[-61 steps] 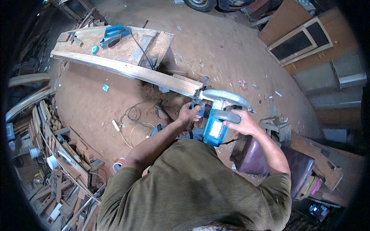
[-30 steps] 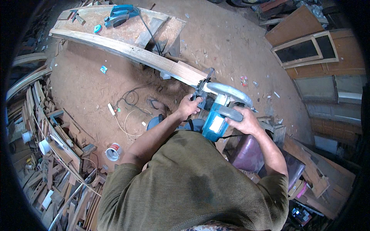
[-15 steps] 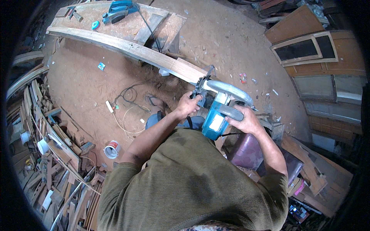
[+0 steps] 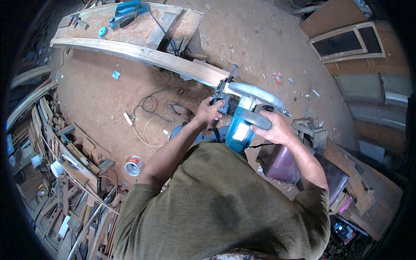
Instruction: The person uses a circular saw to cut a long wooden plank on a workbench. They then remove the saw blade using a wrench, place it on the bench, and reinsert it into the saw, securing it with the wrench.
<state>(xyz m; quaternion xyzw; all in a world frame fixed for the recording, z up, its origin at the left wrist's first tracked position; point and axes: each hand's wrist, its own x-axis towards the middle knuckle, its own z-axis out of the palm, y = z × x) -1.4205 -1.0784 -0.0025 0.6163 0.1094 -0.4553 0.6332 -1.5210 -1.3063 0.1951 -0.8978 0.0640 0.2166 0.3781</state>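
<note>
A teal circular saw (image 4: 239, 132) with a grey blade guard is in front of my body, at the near right end of a long wooden plank (image 4: 173, 63). My right hand (image 4: 275, 126) is wrapped round the saw's dark rear handle. With my left hand (image 4: 209, 112) I grip the black base plate (image 4: 221, 92) at the saw's left side; the fingertips are partly hidden. The saw's front touches or overlaps the plank's end; the blade itself is hidden. The plank runs from there to the far left, along the near edge of a workbench (image 4: 143, 37).
A teal electric planer (image 4: 128, 15), a tape measure (image 4: 102, 31) and a hammer (image 4: 81, 23) lie on the bench. Cords (image 4: 147, 104) coil on the dirt floor near my foot. A white bucket (image 4: 133, 166) stands left, beside piled scrap wood (image 4: 73, 195). A purple seat (image 4: 281, 164) is at right.
The view has shifted slightly, so bench and floor items sit a little differently in it. Both hands keep their hold on the saw, which stays at the plank's end.
</note>
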